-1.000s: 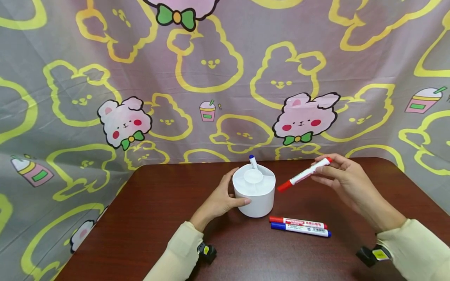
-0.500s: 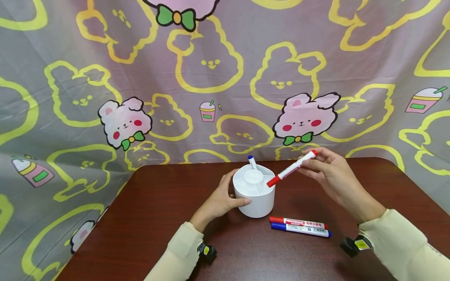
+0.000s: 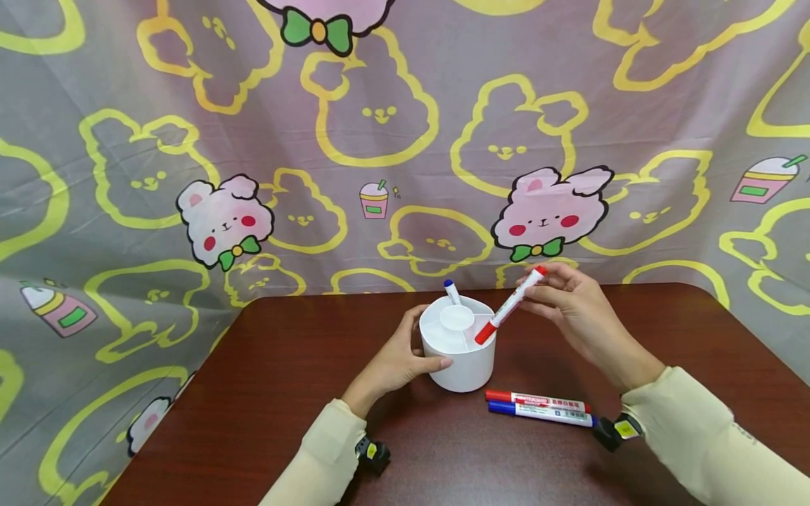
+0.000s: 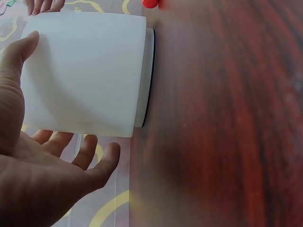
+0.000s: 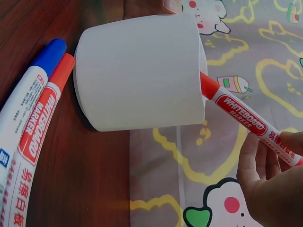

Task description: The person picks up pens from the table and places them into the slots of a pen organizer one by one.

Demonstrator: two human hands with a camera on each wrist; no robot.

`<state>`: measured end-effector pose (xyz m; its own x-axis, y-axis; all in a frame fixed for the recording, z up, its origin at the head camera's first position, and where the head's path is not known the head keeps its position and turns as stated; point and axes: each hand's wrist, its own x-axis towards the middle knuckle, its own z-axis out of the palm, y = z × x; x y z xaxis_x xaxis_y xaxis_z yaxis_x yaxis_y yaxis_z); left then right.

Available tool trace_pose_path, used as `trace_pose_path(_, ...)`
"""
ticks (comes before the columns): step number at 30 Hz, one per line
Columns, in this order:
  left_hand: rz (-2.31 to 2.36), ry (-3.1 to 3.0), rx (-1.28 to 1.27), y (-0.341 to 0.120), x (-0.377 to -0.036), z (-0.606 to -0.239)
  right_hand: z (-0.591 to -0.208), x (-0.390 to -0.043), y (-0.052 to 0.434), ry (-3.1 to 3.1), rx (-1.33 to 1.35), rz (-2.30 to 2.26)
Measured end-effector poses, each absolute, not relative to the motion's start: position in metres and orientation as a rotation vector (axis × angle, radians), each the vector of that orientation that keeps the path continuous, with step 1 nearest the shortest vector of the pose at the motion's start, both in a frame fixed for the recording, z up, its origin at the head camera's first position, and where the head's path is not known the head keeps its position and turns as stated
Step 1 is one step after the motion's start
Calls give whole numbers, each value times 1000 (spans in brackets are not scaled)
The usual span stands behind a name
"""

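A white round pen holder (image 3: 460, 369) with several compartments stands on the table. My left hand (image 3: 395, 358) grips its left side, thumb on the front wall and fingers around the back, as the left wrist view also shows. My right hand (image 3: 579, 316) pinches a red whiteboard marker (image 3: 511, 303) near its upper end. The marker slants, its red cap pointing down into the holder's right compartment, just inside the rim in the right wrist view. A blue-capped marker (image 3: 452, 292) stands in the back compartment, its lower part hidden.
On the dark wood table (image 3: 285, 393), another red whiteboard marker (image 3: 550, 402) and a blue marker (image 3: 544, 413) lie side by side in front of the holder, close to my right wrist. A patterned cloth (image 3: 405, 140) hangs behind the table's back edge.
My right hand has moved left with the red marker, tilting it steeper and bringing its cap from beside the holder to inside the rim. My left hand has kept its grip in place.
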<state>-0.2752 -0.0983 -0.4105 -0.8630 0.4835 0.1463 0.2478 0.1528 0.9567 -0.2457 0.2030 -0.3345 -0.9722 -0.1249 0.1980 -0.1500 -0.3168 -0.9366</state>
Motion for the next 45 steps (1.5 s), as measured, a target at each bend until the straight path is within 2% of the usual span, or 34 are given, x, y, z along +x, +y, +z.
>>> trace_pose_path(45, 1737, 2318, 690, -95, -272, -407, -359, -266, 168, -2279, 164, 2188)
